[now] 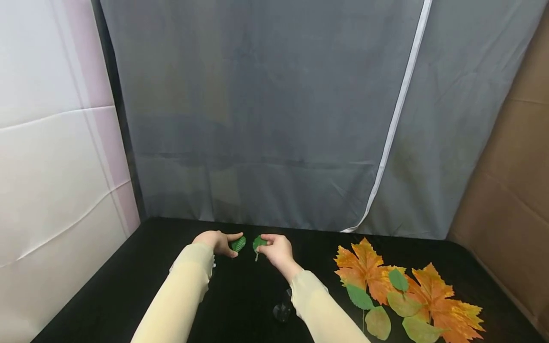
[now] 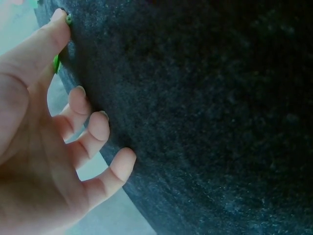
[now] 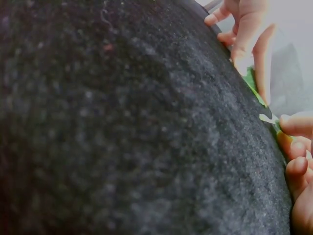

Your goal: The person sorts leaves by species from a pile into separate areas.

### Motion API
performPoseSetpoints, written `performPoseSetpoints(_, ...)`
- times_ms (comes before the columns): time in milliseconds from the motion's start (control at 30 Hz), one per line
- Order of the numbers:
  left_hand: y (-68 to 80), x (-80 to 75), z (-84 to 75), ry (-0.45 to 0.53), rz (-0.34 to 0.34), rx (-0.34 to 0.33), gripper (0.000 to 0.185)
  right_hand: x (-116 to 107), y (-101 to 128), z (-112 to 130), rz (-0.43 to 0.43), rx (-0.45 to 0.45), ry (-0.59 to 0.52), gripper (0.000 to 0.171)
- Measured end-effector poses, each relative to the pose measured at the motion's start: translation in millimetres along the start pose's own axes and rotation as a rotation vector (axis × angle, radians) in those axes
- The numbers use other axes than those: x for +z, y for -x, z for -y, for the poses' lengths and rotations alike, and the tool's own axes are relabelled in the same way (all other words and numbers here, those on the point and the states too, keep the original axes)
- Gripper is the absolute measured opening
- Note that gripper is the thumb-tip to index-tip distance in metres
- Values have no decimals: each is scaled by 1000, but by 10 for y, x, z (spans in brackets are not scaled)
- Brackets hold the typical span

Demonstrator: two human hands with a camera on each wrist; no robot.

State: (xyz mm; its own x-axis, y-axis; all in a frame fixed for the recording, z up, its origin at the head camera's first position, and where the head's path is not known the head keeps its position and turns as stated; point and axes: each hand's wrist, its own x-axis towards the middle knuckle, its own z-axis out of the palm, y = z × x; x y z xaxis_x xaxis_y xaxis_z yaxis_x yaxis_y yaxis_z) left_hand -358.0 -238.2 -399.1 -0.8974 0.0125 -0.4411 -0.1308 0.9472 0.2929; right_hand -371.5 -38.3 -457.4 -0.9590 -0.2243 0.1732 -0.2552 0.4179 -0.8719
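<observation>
My left hand (image 1: 217,242) pinches a small ribbed green leaf (image 1: 238,244) between thumb and a finger, low over the black tabletop. Just to its right, my right hand (image 1: 279,250) holds another green leaf (image 1: 259,242) by its edge, its pale stem pointing down. A narrow gap separates the two leaves. In the left wrist view the other fingers (image 2: 100,126) of the left hand hang loosely curled, and only a sliver of green leaf (image 2: 56,64) shows behind the thumb. The right wrist view shows both hands close together, with the left one's leaf (image 3: 253,84) between its fingertips.
Large orange maple leaves (image 1: 364,269) lie on the right of the black table (image 1: 240,305), with several green and yellowish leaves (image 1: 403,304) on and around them. A small dark object (image 1: 281,312) sits near the right sleeve. A grey curtain (image 1: 266,119) hangs behind the table.
</observation>
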Motion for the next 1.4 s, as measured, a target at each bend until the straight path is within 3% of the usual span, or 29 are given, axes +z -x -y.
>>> performPoseSetpoints(267, 192, 3, -13, -20, -9, 13, 73, 76, 32, -10, -12, 8, -29, 36)
performPoseSetpoints(667, 178, -7, 64, 2, -13, 47, 71, 70, 10, 27, 21, -5, 44, 38)
performPoseSetpoints(1100, 138, -60, 26, 2, 21, 58, 71, -8, -46, 88, 64, -3, 107, 38)
performPoseSetpoints(1400, 127, -64, 25, 23, 25, 50, 71, -4, -40, 138, 95, -68, 237, 39)
